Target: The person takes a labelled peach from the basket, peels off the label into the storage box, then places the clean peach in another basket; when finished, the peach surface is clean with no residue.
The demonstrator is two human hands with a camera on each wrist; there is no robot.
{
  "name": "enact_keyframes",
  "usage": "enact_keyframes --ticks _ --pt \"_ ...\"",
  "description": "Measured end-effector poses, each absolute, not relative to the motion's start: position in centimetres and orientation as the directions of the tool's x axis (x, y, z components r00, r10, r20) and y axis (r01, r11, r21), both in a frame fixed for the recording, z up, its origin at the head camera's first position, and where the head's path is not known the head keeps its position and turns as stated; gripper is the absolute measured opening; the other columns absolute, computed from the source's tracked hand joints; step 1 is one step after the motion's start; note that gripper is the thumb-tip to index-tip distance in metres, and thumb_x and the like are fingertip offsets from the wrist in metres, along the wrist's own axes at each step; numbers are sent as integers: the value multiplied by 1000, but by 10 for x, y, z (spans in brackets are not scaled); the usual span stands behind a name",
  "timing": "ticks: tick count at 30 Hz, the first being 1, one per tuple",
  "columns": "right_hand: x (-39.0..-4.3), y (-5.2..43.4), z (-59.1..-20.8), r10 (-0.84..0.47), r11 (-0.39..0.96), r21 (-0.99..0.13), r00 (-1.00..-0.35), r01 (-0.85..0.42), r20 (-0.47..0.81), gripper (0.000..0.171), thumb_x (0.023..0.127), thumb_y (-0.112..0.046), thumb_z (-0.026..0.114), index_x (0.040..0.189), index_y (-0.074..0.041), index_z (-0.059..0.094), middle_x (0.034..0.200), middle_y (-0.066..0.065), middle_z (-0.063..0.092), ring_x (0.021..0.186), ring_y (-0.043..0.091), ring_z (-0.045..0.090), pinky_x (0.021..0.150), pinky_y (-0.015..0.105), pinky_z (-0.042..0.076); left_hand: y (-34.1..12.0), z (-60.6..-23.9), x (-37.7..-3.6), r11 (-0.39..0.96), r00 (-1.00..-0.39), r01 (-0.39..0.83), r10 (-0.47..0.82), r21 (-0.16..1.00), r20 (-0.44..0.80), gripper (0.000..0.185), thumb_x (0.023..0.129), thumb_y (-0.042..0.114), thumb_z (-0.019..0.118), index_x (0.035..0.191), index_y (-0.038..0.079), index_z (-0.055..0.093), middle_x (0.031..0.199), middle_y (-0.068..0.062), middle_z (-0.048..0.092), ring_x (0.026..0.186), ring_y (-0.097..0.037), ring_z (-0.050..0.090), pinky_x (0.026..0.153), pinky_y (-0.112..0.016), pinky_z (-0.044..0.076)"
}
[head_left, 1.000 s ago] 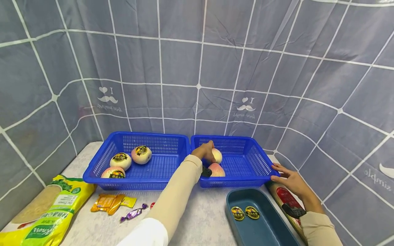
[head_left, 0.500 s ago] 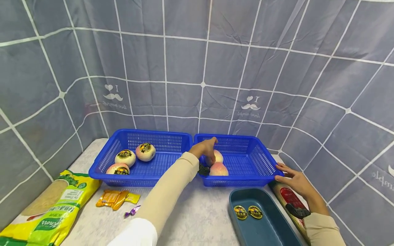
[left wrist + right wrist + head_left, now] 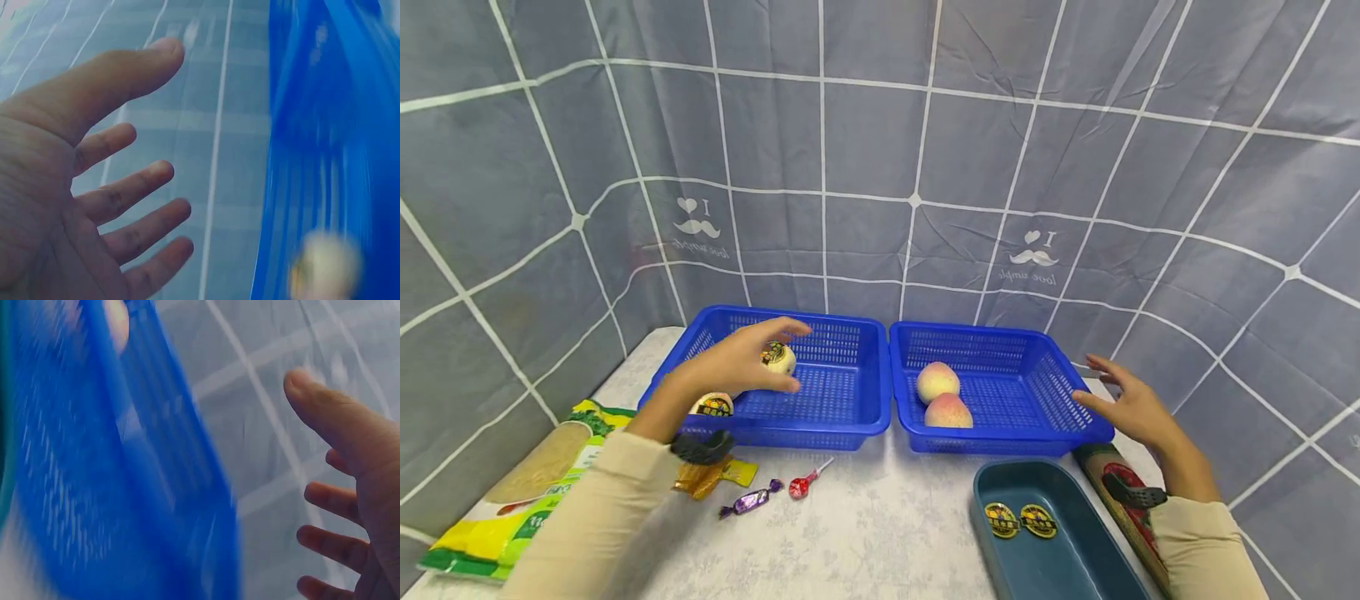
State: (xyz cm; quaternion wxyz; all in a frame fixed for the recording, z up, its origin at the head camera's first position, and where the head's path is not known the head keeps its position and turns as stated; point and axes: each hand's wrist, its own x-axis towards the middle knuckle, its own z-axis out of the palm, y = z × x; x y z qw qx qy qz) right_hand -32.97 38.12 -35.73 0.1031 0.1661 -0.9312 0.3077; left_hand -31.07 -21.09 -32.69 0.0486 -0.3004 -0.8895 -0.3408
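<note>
My left hand (image 3: 737, 360) hovers over the left blue basket (image 3: 842, 433), fingers spread and holding nothing. Behind it, partly covered, are peaches with black-and-gold stickers, one peach (image 3: 780, 360) beyond the fingers and another peach (image 3: 713, 406) below the palm. In the left wrist view the palm and parted fingers show beside the blurred basket. Two peaches without visible stickers, a rear peach (image 3: 937, 382) and a front peach (image 3: 948, 411), touch in the right blue basket (image 3: 1007, 442). Just off that basket's right end, my right hand (image 3: 1131, 407) is raised with thumb and fingers apart, holding nothing.
A teal tray (image 3: 1075, 575) with two round stickers (image 3: 1019, 521) stands at the front right, beside a red-labelled package (image 3: 1131, 492). Front left lie a yellow Knorr bag (image 3: 535, 492), an orange-wrapped snack (image 3: 700, 479), a purple candy (image 3: 751, 500) and a red lollipop (image 3: 800, 487).
My left hand has left the peaches in the right basket and swung left over the left basket. My right hand has let go of the right basket's rim and opened wider. The view has shifted slightly.
</note>
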Motion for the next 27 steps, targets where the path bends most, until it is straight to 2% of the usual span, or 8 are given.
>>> enact_keyframes --ticks 4,9,12,15,16,20,23,27 --pt "-354 319 -333 -391 667 -509 -837 -544 382 65 93 -18 75 148 0 46 143 26 51 125 49 50 99 68 40 -289 -343 -270 680 -882 470 343 563 323 81 78 32 90 143 9 49 146 -22 46 132 -50 41 100 -73 35" --pt "-386 221 -313 -600 499 -540 -719 -678 349 62 91 -11 77 146 -1 50 140 22 56 123 44 55 99 62 45 -346 -380 -249 707 -931 360 226 609 287 93 78 27 89 152 4 37 148 -32 36 128 -58 36 93 -77 34" --pt "-404 159 -309 -686 444 -564 -669 -696 286 65 91 -12 78 148 -4 48 139 20 58 123 40 57 100 56 47 -359 -400 -248 696 -940 333 196 636 278 88 81 25 87 151 1 39 144 -32 42 125 -56 43 93 -70 42" --pt "-423 99 -315 -749 424 -582 -630 -694 205 68 91 -15 78 150 -5 46 140 22 56 124 42 56 102 52 47 -364 -413 -247 676 -945 315 158 666 286 76 84 21 86 145 -1 46 139 -29 50 121 -53 50 93 -56 50" --pt "-428 81 -318 -766 438 -568 -620 -697 170 70 91 -17 78 151 -6 45 141 23 55 124 42 56 103 50 47 -365 -415 -247 675 -947 307 145 671 288 74 84 21 85 144 -1 48 137 -29 53 120 -52 52 92 -50 53" --pt "-439 22 -333 -799 521 -471 -601 -712 24 77 90 -22 79 154 -8 40 145 24 51 130 41 51 107 46 43 -363 -419 -249 661 -942 313 128 681 309 71 84 20 85 142 -1 50 134 -28 56 119 -50 53 93 -44 52" --pt "-441 -10 -344 -789 583 -402 -609 -706 -74 82 89 -22 80 158 -13 36 153 16 44 140 32 42 112 42 37 -361 -421 -251 662 -932 335 128 670 339 70 83 20 86 141 0 53 132 -25 59 119 -35 56 95 -40 50" --pt "-440 -45 -354 -755 646 -328 -639 -689 -147 90 87 -20 83 161 -23 31 161 6 34 147 24 31 116 39 31 -362 -423 -250 656 -925 348 125 670 358 68 82 17 86 140 0 54 130 -23 61 115 -5 53 93 -24 46"
